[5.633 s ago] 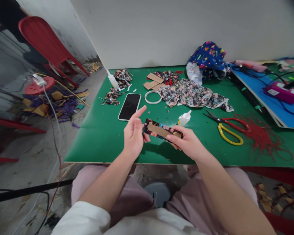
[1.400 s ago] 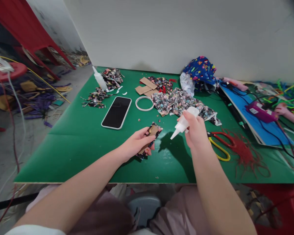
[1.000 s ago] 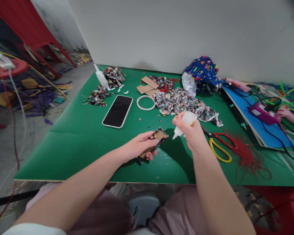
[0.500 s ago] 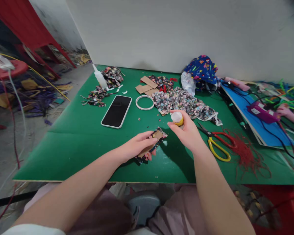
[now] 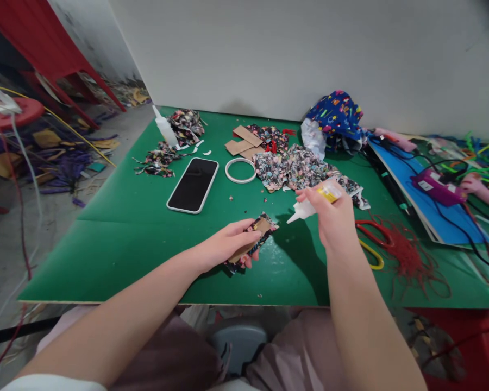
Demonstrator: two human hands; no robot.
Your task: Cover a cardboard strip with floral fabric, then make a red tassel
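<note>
Near the table's front, my left hand (image 5: pixel 232 244) grips a strip of brown cardboard (image 5: pixel 264 224) together with dark floral fabric (image 5: pixel 272 221) that lies under and around it. My thumb presses on the cardboard from above. My right hand (image 5: pixel 333 214) is closed around a white glue bottle (image 5: pixel 306 209) with a yellow label. The bottle is tilted, its pointed nozzle aimed down and left, a short gap from the fabric's end. Scissors (image 5: pixel 377 255) with one red and one yellow handle lie beside my right wrist, their blades hidden behind it.
A phone (image 5: pixel 193 184) and a white ring (image 5: pixel 240 170) lie mid-table. Behind are cardboard pieces (image 5: pixel 244 142), floral fabric (image 5: pixel 297 167) and a second nozzle bottle (image 5: pixel 165 129). Red threads (image 5: pixel 415 260), a blue folder (image 5: pixel 436 201) and a purple device with cables (image 5: pixel 438 187) occupy the right.
My right hand has moved right and tipped the glue bottle, so the nozzle now points down-left instead of the bottle's base facing me. My left hand stays in place with the cardboard and fabric.
</note>
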